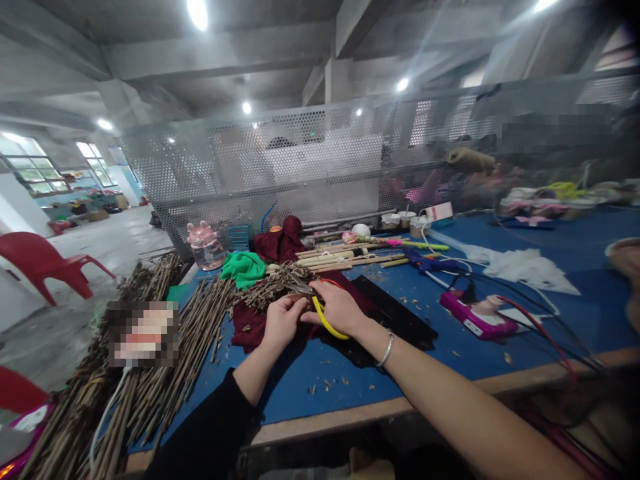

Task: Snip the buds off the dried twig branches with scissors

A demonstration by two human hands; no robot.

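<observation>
My right hand (340, 308) is closed around pruning shears (324, 319) with a yellow handle and a bit of red showing. Their grey metal jaws point left, over a heap of dried twigs (273, 283). Close beside it, my left hand (281, 323) has its fingers pinched together just below the jaws; what they pinch is too small to make out. Under both hands lie a dark red cloth (245, 327) and a black sheet (395, 310) on the blue tabletop (295, 393).
Long dried stems (175, 360) are piled on the left. A green cloth (244, 269) and a pink-lidded jar (206, 247) stand behind. Bamboo sticks (330, 260) lie at the back. On the right is a magenta power strip (475, 317) with cables. A perforated metal screen (225, 160) closes off the far side.
</observation>
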